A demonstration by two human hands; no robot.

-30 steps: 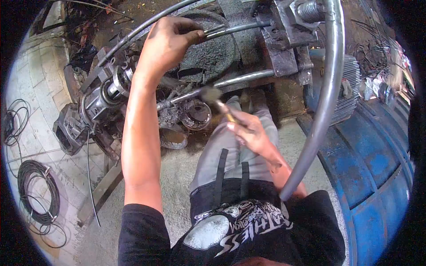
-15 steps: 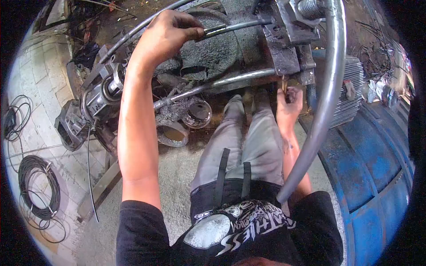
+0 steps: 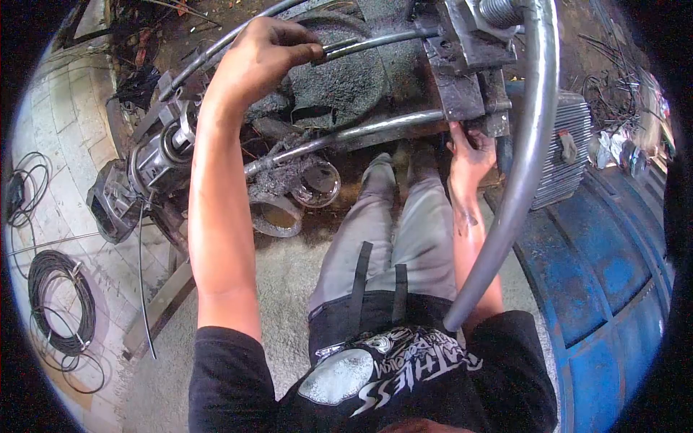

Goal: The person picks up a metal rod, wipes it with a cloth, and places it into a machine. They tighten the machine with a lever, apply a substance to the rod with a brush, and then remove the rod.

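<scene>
My left hand (image 3: 271, 54) reaches over the machine at the upper left. Its thumb and fingers pinch a thin dark metal rod (image 3: 333, 48), which lies along the upper shiny steel bar (image 3: 390, 40). Below the dark metal block (image 3: 460, 97) is my right hand (image 3: 473, 155). One fingertip touches the underside of the block, and the other fingers are curled and apart, with nothing visible between them. A lower steel bar (image 3: 361, 133) runs from the block toward the left.
A thick curved metal pipe (image 3: 538, 144) passes close to my right arm. A ribbed grey motor housing (image 3: 567, 148) and blue metal panel (image 3: 599, 267) lie to the right. Dark shavings (image 3: 346, 83) cover the machine bed. Coiled black cable (image 3: 65, 303) rests on the left floor.
My right hand has moved up against the block, and the brass-coloured piece it pinched is out of sight. My left hand has shifted slightly left, still pinching the rod.
</scene>
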